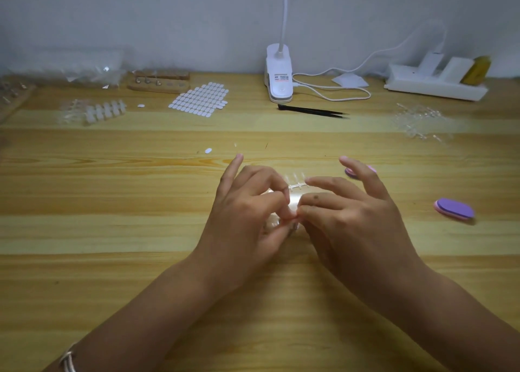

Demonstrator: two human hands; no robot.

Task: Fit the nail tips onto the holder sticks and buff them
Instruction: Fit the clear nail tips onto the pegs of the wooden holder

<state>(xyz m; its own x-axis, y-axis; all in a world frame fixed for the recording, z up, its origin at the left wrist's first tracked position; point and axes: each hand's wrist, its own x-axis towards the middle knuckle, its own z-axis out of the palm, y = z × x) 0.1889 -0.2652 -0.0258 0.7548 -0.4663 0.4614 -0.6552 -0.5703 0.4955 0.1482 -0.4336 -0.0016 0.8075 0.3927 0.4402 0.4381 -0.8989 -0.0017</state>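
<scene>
**Clear nail-tip strip pinched between both hands at mid-desk**

Nearest the camera, a thin silver bracelet [68, 358] is seen on the left wrist, and both forearms are stretched over the pale wooden desk [112, 231]. The left hand [247, 214] and the right hand [349, 214] are brought together at the middle, fingertips touching. A clear plastic strip of nail tips [296, 187] is held between them. The left grip is closed on it by thumb and curled fingers, with the index finger stuck out straight. The right grip is a thumb-and-forefinger pinch, the other fingers loosely spread. Only a short ribbed length shows, above the fingertips and lying crosswise; the rest is hidden, so the long axis cannot be fixed. A tip is probably being snapped free.

Just beyond the right hand, a pink oval buffer block [351, 171] is half covered by its fingers. A purple oval buffer block [454, 209] lies further right, well apart. Both are nearer the right hand.

Further off, open desk is left for moving. At the far edge, the oval wooden base with metal holder sticks [159, 84] stands to the left, nearer the left hand. A white sheet of adhesive tabs [201, 99] and black tweezers [312, 111] lie beside it.
</scene>
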